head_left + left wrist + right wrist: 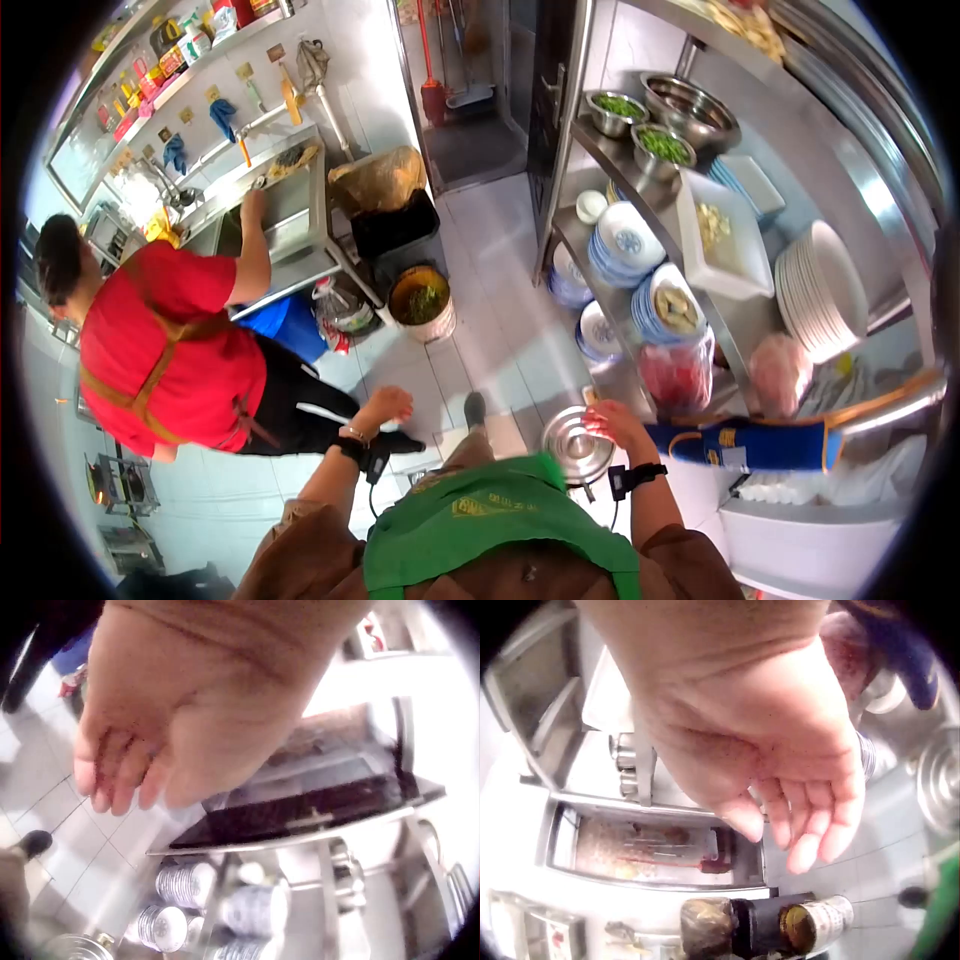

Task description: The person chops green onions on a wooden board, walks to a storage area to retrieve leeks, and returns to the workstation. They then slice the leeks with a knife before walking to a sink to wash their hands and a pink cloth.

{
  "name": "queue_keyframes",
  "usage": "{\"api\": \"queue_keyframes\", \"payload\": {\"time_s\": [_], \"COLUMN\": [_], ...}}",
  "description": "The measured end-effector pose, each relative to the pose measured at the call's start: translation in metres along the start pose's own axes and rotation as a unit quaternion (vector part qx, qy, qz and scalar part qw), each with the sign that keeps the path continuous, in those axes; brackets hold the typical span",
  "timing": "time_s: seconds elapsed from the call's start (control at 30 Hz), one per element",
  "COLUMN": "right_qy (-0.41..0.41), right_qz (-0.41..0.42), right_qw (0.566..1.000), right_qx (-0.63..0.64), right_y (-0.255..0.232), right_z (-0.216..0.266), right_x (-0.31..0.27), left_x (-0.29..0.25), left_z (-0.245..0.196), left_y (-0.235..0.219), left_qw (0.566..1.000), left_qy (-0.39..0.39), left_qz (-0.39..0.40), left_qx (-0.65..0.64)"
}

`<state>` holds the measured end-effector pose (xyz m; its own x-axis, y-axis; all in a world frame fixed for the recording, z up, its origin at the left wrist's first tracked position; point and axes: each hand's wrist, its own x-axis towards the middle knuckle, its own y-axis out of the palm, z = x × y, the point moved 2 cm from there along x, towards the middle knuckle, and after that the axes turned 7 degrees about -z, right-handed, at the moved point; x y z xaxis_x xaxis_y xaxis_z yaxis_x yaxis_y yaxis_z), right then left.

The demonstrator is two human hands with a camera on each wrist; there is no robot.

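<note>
My left hand (386, 406) hangs over the tiled floor with nothing in it. Its fingers are loosely bent in the left wrist view. On the other side my right hand (618, 424) is held palm inward, fingers relaxed and empty. It overlaps the edge of a round steel pot lid (577, 447) in the head view. Just beyond this hand, a clear bag of red meat (677, 375) sits by the steel shelf (690, 290). Stacks of blue-and-white bowls (627, 240) stand on the shelf's lower level.
A person in a red shirt (180, 345) works at the sink (290, 215) on the left. A black bin (395, 225) and a bucket of green scraps (422, 302) stand beside it. Bowls of chopped greens (664, 148) and a white tub (735, 275) occupy the upper shelf. A doorway (472, 140) lies ahead.
</note>
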<state>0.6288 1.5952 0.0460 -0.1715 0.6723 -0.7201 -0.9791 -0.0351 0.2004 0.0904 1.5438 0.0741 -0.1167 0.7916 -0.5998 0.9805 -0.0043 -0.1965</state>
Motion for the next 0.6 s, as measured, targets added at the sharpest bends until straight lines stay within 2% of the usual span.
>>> {"api": "queue_keyframes", "payload": {"time_s": [0.03,0.1,0.13,0.17,0.23,0.3,0.37,0.43,0.53,0.57,0.6], "right_qy": [-0.003,-0.026,-0.035,-0.037,0.048,0.042,-0.014,-0.021,0.050,0.045,0.063], "right_qz": [-0.006,-0.010,0.047,0.045,0.016,0.035,0.039,0.070,0.074,0.080,0.098], "right_qw": [1.000,0.998,0.987,0.987,0.968,0.974,0.987,0.987,0.985,0.985,0.982], "right_qx": [0.008,0.063,0.151,0.147,0.247,0.221,0.157,0.140,0.146,0.149,0.150], "right_y": [0.014,0.034,0.041,0.056,0.102,0.138,0.171,0.193,0.205,0.209,0.213], "right_z": [0.016,0.039,0.042,0.063,0.104,0.147,0.194,0.241,0.284,0.301,0.318], "right_x": [0.017,0.067,0.101,0.115,0.151,0.183,0.205,0.235,0.304,0.333,0.361], "left_x": [0.010,0.049,0.069,0.086,0.130,0.157,0.197,0.233,0.291,0.311,0.331], "left_z": [-0.005,-0.012,-0.016,-0.019,-0.031,-0.063,-0.087,-0.122,-0.174,-0.197,-0.216], "left_y": [-0.005,-0.009,-0.008,-0.006,0.001,0.006,0.005,0.003,-0.014,-0.021,-0.023], "left_qw": [0.996,0.991,0.986,0.979,0.974,0.973,0.971,0.970,0.954,0.948,0.960], "left_qy": [-0.029,-0.049,-0.064,-0.082,-0.098,-0.105,-0.106,-0.091,-0.055,-0.030,-0.057], "left_qz": [0.009,-0.022,-0.031,-0.041,-0.016,0.026,0.072,0.079,0.137,0.162,0.108], "left_qx": [-0.087,-0.126,-0.152,-0.180,-0.204,-0.202,-0.203,-0.210,-0.260,-0.274,-0.250]}}
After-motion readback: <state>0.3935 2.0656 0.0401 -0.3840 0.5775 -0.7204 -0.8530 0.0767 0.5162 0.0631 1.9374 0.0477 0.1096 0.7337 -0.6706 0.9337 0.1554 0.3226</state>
